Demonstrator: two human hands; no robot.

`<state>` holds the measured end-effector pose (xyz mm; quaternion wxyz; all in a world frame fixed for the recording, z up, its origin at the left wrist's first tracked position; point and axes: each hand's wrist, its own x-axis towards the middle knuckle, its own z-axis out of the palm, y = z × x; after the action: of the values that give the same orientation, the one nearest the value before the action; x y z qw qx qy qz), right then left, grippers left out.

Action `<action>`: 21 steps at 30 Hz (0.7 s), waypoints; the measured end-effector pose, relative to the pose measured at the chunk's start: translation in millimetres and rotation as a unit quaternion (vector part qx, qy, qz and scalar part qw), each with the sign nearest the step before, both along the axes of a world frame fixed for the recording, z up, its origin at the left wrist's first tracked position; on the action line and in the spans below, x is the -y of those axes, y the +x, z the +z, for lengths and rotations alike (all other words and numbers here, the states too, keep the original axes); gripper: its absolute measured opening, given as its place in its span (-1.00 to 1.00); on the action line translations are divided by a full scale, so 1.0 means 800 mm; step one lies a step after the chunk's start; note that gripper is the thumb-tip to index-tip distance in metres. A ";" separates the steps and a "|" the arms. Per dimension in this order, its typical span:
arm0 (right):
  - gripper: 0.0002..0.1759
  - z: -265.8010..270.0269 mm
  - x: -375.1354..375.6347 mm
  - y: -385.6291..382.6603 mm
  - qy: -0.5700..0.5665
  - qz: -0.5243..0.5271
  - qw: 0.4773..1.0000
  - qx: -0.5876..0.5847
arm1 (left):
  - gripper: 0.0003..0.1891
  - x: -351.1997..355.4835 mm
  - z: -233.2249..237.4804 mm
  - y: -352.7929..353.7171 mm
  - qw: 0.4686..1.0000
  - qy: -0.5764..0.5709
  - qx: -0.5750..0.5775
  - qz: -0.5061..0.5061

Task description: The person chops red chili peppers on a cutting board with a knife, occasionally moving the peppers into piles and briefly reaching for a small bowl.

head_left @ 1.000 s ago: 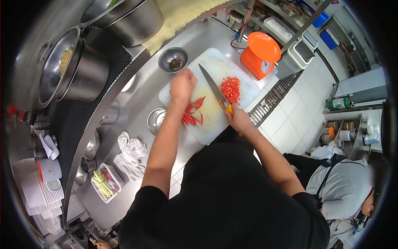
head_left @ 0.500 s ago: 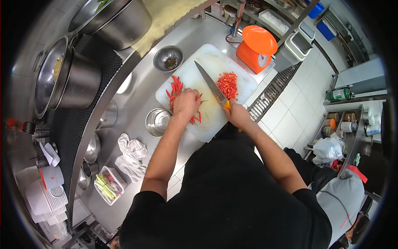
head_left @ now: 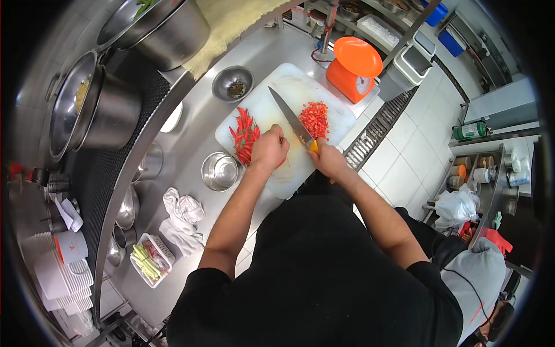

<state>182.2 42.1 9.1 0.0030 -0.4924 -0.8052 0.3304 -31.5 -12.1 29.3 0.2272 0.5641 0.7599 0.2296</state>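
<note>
The left hand (head_left: 269, 149), fingers curled, pins down whole red chillies (head_left: 245, 134), and the right hand (head_left: 329, 159) grips the yellow handle of a long steel chef's knife (head_left: 289, 118). A white plastic cutting board (head_left: 295, 89) lies on the stainless steel counter (head_left: 196, 133), with an orange kitchen scale (head_left: 352, 66) just beyond it. The blade slants across the board between the chillies and a heap of chopped red chilli (head_left: 315, 118).
</note>
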 end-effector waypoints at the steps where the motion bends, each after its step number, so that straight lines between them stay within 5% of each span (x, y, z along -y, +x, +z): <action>1: -0.54 -0.003 -0.001 0.001 0.000 0.004 1.000 0.000 | -0.82 0.000 -0.003 0.003 0.999 0.020 0.034 0.006; 3: -0.54 -0.008 -0.005 0.002 0.004 0.012 1.000 -0.002 | -0.83 -0.001 -0.013 0.007 0.993 0.063 0.099 0.020; 14: -0.64 0.065 0.008 -0.022 0.056 0.069 0.989 0.116 | -0.87 0.024 -0.051 0.029 0.996 0.075 -0.026 0.032; 21: -0.66 0.039 0.016 -0.029 0.048 0.059 0.988 0.132 | -0.87 0.022 -0.057 0.030 0.996 0.081 -0.021 0.036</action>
<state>158.9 29.5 40.6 -0.0990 -0.4823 -0.8413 0.2232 -7.6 -29.8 -16.2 0.1566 0.5579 0.7630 0.2865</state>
